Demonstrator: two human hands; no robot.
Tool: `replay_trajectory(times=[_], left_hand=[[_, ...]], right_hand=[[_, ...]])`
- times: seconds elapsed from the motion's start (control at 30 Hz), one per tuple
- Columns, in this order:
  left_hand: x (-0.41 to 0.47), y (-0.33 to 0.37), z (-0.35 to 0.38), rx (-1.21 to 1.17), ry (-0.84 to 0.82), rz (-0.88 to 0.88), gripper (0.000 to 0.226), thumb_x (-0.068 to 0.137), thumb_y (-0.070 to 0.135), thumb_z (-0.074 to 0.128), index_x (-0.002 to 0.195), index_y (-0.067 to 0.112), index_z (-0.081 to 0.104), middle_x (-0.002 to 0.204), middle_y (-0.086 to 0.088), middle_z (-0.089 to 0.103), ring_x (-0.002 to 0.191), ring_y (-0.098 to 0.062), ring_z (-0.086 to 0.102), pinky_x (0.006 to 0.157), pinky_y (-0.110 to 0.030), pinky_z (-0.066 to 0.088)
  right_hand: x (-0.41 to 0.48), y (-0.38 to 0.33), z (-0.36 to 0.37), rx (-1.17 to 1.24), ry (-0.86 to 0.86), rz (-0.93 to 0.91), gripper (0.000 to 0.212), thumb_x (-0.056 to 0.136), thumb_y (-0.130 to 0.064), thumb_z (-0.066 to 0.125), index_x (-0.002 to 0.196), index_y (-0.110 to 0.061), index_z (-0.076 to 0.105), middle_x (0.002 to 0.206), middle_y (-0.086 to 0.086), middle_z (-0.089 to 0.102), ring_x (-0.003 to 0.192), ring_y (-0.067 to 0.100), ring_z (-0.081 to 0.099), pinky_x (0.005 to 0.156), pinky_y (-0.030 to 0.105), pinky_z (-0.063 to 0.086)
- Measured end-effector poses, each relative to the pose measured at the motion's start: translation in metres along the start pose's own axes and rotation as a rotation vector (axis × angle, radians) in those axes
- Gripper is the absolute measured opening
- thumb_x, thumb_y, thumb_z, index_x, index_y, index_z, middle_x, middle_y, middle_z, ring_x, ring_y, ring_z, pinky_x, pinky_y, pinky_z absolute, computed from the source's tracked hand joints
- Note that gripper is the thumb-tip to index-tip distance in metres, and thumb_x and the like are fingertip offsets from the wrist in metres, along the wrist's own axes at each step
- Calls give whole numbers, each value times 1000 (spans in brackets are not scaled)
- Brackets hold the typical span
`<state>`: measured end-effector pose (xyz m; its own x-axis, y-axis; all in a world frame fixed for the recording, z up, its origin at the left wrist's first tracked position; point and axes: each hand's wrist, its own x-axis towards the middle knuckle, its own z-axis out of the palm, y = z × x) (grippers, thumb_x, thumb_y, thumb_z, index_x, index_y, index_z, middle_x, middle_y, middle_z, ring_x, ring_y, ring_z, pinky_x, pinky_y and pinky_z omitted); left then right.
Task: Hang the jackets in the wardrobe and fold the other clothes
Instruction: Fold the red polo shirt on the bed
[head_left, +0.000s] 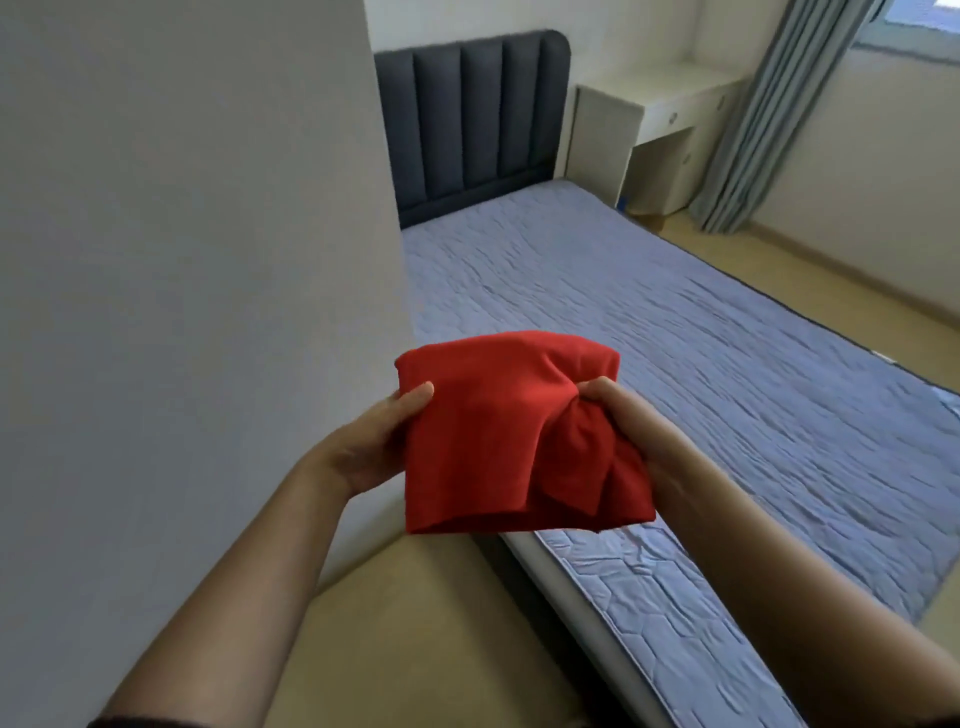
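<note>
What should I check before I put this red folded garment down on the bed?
1. Grip of the left hand on the red garment: ok, thumb on top at the left edge.
2. Grip of the right hand: not ok, it bunches the cloth.
3. Fold flat and even: not ok, the right side is crumpled and a flap hangs loose.
4. Bare space on the bed ahead: ok.
5. Other clothes left to sort: cannot tell, none in view.

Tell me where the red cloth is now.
Head view, centre: the red cloth is held between the left hand and right hand, above the near edge of the bed.
</note>
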<state>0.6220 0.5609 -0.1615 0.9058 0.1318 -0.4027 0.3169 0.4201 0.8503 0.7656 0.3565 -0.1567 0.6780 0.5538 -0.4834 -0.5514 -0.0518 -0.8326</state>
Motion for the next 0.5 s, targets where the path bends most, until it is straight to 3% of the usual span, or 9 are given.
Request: replay_trajectory(times=[0.1,0.17,0.23,0.3,0.4,0.5], left_hand=[[-32,-11,-27,19,134,23,98,38,41,94,124,15,55,110,-4,71,98,-19,69,74,-29,57],[-54,-15,-40,3,312,85,78,53,23,84,124,10,54,99,-2,74,87,-16,71,70,-27,57],[-82,-22,-50,-32,502,131,62,61,18,71,121,9,55,89,-1,74,77,-13,71,62,-24,56],[-116,-34,-56,-53,660,134,59,63,21,68,120,8,56,89,-3,74,75,-13,71,60,-23,54],[-180,-61,-55,-98,858,171,51,66,19,65,117,12,57,95,-4,73,81,-14,70,66,-24,55],[-246,-80,-42,-125,1070,237,40,76,11,64,114,20,56,103,-2,71,89,-14,68,72,-25,54]], right_hand=[[10,-5,43,-28,-121,37,17,88,-18,52,84,-8,65,66,7,71,57,15,67,58,25,54],[12,-3,65,-42,-267,153,18,83,-22,60,85,-7,69,71,10,72,60,17,69,54,25,56],[11,10,86,-163,-473,333,26,69,-22,70,88,-5,72,82,13,73,66,22,71,57,32,59],[11,28,104,-330,-646,430,30,69,-7,67,99,-3,66,84,14,73,67,23,71,58,34,59],[16,57,140,-437,-820,472,37,65,16,61,99,1,61,82,16,71,64,24,69,59,34,59],[2,88,182,-477,-966,449,36,75,18,55,104,-4,59,81,12,68,63,19,67,59,31,59]])
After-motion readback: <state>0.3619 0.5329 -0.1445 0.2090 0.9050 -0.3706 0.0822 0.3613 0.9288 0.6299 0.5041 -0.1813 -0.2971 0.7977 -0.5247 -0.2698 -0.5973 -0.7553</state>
